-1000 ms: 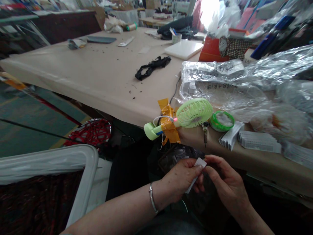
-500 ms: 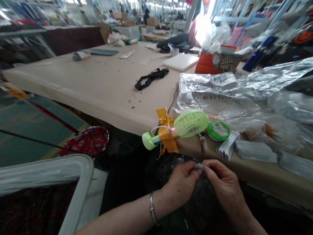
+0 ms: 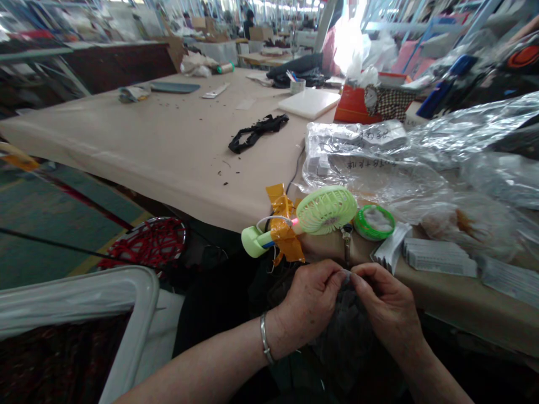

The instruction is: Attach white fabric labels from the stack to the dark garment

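Observation:
Both hands meet just below the table's edge, fingertips almost touching. My left hand (image 3: 314,300), with a bangle on its wrist, is closed in a pinch on a small whitish piece (image 3: 347,275), perhaps a label. From the other side my right hand (image 3: 387,306) pinches the same piece between thumb and forefinger. Most of it is hidden by the fingers. Dark, thin fabric (image 3: 343,345) hangs beneath the hands. Just above them a narrow metal rod (image 3: 347,247) points down at the table edge.
A green fan (image 3: 326,210) is taped to the table (image 3: 177,151). Right of it are a green round container (image 3: 374,223), stacked grey-white labels (image 3: 440,258) and clear plastic bags (image 3: 370,163). Black cloth (image 3: 259,133) lies farther back. A white bin (image 3: 145,303) stands left.
Both hands have risen slightly, still pinching together. Less of the whitish piece shows between the fingertips. The view has shifted a little.

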Tool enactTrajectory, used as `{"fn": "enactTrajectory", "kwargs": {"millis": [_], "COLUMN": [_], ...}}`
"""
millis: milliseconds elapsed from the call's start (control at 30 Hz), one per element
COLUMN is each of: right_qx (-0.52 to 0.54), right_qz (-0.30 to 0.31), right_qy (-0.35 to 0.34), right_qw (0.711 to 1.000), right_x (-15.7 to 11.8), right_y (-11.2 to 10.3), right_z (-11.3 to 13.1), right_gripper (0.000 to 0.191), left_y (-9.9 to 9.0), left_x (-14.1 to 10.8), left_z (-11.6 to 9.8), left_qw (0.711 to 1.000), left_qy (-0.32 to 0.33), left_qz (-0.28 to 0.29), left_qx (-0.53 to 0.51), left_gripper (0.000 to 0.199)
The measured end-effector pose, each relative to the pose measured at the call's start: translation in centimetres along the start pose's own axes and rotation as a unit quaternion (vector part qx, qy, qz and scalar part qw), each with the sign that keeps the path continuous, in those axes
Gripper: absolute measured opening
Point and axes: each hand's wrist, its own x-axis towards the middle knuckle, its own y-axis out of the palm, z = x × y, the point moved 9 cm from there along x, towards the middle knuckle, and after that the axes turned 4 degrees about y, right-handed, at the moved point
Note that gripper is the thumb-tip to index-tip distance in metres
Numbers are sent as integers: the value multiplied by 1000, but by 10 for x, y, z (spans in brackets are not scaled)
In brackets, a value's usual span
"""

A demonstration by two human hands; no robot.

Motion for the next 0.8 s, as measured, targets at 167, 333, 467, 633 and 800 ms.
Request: {"fn": "enactTrajectory", "kwargs": {"millis": [167,333,467,633,800], "right_qx": [-14,-24,-22,-15,-48], "right_qz": [-11,-22,-26,-40,-9], "right_qy": [-15,-29,-30,-29,-72], "right_qw": [1000,999,999,999,996], "right_x": [3,4,6,3,-14], "right_y": [0,-1,-1,-1,-7], "right_z": [1,7,7,3,12], "right_gripper": [15,15,15,16,14], "left_y": [0,1,0,0,2], "left_x": [2,4,8,10,-4], "left_z": [2,3,5,3,3], "left_qw": [1000,1000,1000,1000,1000], "left_qy": [-8,-1,2,-2,-19], "left_qz": [-3,-5,-11,-13,10], "left_qx": [8,4,8,3,-6], "left_gripper": [27,26,26,26,26]}}
